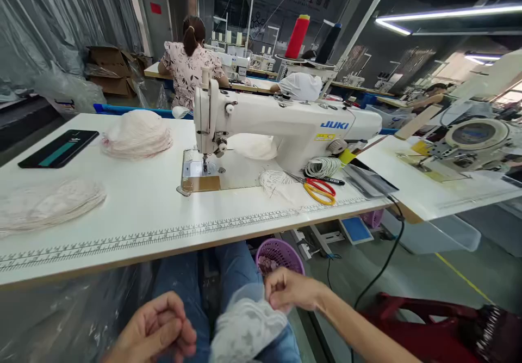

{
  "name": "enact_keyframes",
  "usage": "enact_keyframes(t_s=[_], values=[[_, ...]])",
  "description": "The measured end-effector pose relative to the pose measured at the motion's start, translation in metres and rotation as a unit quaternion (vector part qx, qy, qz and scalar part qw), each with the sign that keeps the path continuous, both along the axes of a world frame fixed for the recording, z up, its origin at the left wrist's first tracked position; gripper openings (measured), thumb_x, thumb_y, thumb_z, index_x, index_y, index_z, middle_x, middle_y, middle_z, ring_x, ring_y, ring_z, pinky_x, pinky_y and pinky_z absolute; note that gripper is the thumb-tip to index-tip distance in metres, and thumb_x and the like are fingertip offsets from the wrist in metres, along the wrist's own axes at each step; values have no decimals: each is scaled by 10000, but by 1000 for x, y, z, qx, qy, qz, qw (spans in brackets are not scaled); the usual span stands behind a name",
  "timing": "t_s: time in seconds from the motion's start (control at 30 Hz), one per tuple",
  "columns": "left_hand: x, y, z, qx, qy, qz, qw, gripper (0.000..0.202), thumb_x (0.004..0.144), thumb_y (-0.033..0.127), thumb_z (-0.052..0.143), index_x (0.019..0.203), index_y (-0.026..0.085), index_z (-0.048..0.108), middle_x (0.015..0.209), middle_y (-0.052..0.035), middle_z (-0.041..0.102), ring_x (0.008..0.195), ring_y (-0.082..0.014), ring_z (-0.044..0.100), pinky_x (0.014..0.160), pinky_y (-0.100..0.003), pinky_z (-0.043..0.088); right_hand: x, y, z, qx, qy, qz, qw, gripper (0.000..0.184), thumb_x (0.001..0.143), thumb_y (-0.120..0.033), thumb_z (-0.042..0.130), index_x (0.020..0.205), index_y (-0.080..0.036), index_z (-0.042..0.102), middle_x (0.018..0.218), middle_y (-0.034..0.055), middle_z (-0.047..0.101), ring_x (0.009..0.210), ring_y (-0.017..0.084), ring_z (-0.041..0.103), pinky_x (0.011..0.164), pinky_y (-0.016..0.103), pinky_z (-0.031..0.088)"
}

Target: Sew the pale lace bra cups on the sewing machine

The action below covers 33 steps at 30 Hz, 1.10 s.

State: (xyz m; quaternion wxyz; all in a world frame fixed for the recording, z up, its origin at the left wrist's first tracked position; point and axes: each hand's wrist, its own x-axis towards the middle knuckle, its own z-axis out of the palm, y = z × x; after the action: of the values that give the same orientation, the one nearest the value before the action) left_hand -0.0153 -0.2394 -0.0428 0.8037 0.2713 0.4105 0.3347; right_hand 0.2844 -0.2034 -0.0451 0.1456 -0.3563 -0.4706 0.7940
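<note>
Our white tabletop (138,189) bears a near stack (53,205) and a far stack (136,134) of pale pieces at left; we cannot tell which are finished. Over our lap (234,268), our right hand (293,289) has its grip pinched on a lace piece (244,327), likely unfinished; our left hand (161,327) curls loosely, empty.

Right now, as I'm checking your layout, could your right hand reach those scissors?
Probably yes: the scissors lie uncovered near the table edge, though the right hand holds lacy fabric below.
</note>
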Motion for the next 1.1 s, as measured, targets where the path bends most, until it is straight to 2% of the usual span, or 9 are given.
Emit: enact_keyframes(t_s=[0.13,0.27,0.4,0.57,0.67,0.73,0.8,0.93,1.1], values=[[33,-3,-46,17,58,-83,995,468,693,530,714,1006,187,653,981,-115,685,942,-258,605,798,-349,456,3,-28,-34,-14,22,-50,998,431,591,-482,791,659,-102,600,530,-50,516,441,34,416,463,170,325],[65,1,-77,27,58,-106,992,591,649,522,754,1132,205,627,1206,-132,602,1149,-294,495,954,-382,348,5,-34,-35,-21,73,-93,993,425,599,-488,785,660,-111,598,630,-13,555,591,83,509,603,220,395],[81,14,-73,43,3,-127,991,742,548,501,825,1204,247,589,1273,-90,570,1249,-291,407,1046,-367,259,9,-28,-24,-21,121,-103,987,405,582,-467,800,649,-115,612,755,20,574,719,122,547,718,260,418],[83,18,-62,-30,-52,-162,985,652,497,441,867,1034,118,686,976,-135,706,999,-329,607,864,-376,451,10,-18,-28,-53,153,-98,982,388,613,-446,793,658,-114,599,692,15,573,633,115,545,654,254,425],[68,12,-68,-90,-26,-107,990,539,600,427,819,1034,142,678,913,-103,724,934,-307,649,810,-361,488,10,-15,-37,-78,160,-111,978,475,635,-535,755,818,-116,626,769,34,605,692,121,575,693,254,439],[54,8,-71,-178,0,-15,984,586,620,386,816,1130,171,625,925,-94,728,947,-318,656,830,-385,501,7,-16,-43,-95,163,-113,976,604,604,-601,738,953,-123,618,862,60,628,754,137,601,742,279,453],[43,3,-70,-253,26,97,962,713,612,278,829,1251,184,527,951,-102,728,963,-339,656,842,-419,515,0,-18,-49,-106,160,-110,975,671,530,-551,801,1018,-135,608,888,56,637,767,138,611,755,285,464],[30,-7,-57,-245,70,220,942,726,671,102,734,1329,180,438,980,-105,728,990,-335,650,860,-434,529,-21,-25,-57,-103,143,-114,978,656,438,-326,890,1015,-164,624,812,0,648,705,119,615,709,268,487],[13,-21,-55,-261,106,277,919,545,719,135,677,1243,200,544,983,-84,734,1037,-319,629,911,-430,506,-31,-27,-49,-92,130,-137,978,614,442,-341,878,974,-150,638,745,-20,649,655,109,619,718,282,493]])
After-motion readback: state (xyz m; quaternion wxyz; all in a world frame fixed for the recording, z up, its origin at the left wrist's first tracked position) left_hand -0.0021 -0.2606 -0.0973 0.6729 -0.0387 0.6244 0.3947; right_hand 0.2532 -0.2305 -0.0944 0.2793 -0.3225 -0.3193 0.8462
